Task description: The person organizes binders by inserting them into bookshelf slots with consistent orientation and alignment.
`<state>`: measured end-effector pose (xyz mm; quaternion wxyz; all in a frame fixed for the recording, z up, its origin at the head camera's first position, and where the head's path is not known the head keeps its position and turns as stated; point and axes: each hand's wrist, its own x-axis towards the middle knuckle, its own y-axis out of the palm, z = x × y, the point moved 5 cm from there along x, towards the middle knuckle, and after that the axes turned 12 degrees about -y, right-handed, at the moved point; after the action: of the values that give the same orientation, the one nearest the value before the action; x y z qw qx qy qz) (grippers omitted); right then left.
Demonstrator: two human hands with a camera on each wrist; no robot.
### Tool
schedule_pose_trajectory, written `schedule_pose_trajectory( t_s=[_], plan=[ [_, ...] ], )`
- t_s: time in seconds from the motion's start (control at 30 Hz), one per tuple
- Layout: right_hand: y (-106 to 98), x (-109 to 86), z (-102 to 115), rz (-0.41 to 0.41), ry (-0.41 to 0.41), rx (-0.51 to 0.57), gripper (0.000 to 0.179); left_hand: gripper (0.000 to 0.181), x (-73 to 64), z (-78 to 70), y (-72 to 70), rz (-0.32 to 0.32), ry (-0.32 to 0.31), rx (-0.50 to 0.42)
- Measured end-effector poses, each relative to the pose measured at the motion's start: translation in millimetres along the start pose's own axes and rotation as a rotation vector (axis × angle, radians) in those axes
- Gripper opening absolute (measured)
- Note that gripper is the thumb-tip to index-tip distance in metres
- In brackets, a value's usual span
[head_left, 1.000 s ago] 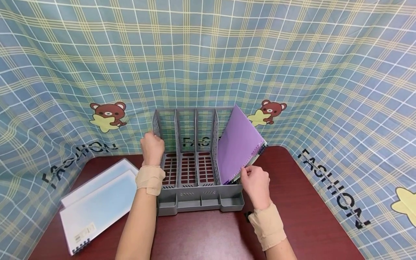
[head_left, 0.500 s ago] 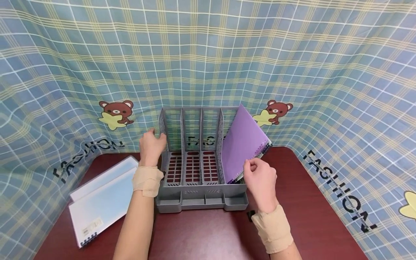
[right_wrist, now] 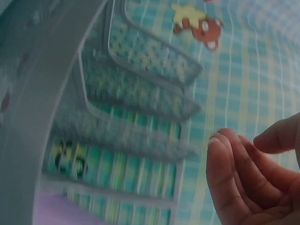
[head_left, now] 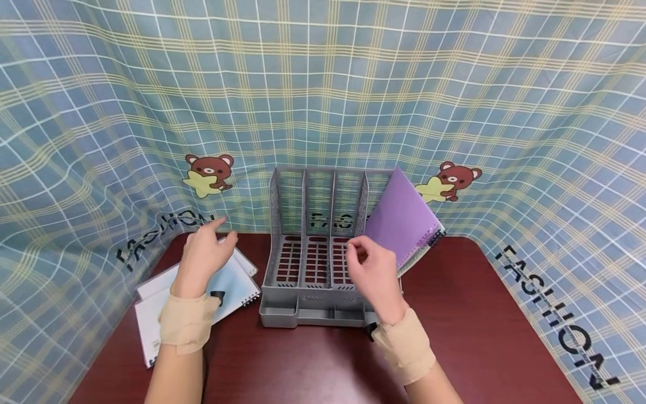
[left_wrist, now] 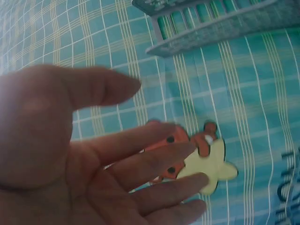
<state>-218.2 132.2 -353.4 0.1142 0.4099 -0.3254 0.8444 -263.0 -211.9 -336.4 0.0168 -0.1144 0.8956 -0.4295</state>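
Note:
My left hand (head_left: 204, 255) hovers over two pale blue-and-white spiral-bound notebooks (head_left: 234, 289) that lie overlapped on the left of the table. Its fingers are spread and hold nothing, as the left wrist view also shows. In front of the grey desktop file rack (head_left: 313, 293) is my right hand (head_left: 373, 278), its fingers loosely bent toward the thumb with nothing between them. A purple-covered spiral-bound notebook (head_left: 404, 219) leans in the rack's rightmost slot, its bound edge jutting out toward the front right. The right hand overlaps the notebook's lower corner in the head view.
Upright dividers (head_left: 333, 224) part the rack into slots, and small trays (head_left: 280, 311) run along its front. A dark red table (head_left: 303, 359) lies beneath. Plaid cloth (head_left: 323, 84) with printed bears hangs at the back and sides.
My left hand has moved from the rack's left side to over the pale notebooks, its fingers opening. My right hand has let go of the purple notebook and drifted left. The head view has shifted left.

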Motion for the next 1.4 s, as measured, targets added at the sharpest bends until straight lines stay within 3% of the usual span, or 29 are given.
schedule_pose_trajectory(
  t_s=[0.1, 0.27, 0.53, 0.6, 0.8, 1.0, 1.27, 1.4],
  plan=[
    [21, 4.2, 12, 0.064, -0.077, 0.03, 0.017, 0.061, -11.5, 15.9, -4.1, 0.018, 0.0, 0.029],
    [60, 8.6, 37, 0.224, -0.199, 0.042, 0.028, 0.065, -27.3, 55.3, -9.0, 0.023, -0.013, 0.082],
    [118, -2.2, 86, 0.623, -0.549, 0.008, 0.054, 0.097, -52.9, 115.0, 1.7, 0.105, -0.017, 0.182],
    [133, -9.1, 95, 0.716, -0.591, -0.029, 0.061, 0.101, -57.9, 126.6, 4.0, 0.122, -0.022, 0.223],
    [174, -28.3, 113, 0.867, -0.618, -0.171, 0.076, 0.103, -66.3, 151.8, 13.4, 0.107, 0.036, 0.293],
    [213, -44.6, 129, 0.965, -0.693, -0.405, 0.08, 0.094, -70.5, 174.9, 20.7, 0.19, 0.014, 0.332],
    [246, -65.2, 131, 1.077, -0.556, -0.427, 0.08, 0.1, -74.6, 191.2, 33.3, 0.289, -0.045, 0.339],
    [259, -73.6, 132, 1.06, -0.528, -0.468, 0.074, 0.097, -76.7, 200.3, 37.6, 0.336, -0.072, 0.354]
  ],
)
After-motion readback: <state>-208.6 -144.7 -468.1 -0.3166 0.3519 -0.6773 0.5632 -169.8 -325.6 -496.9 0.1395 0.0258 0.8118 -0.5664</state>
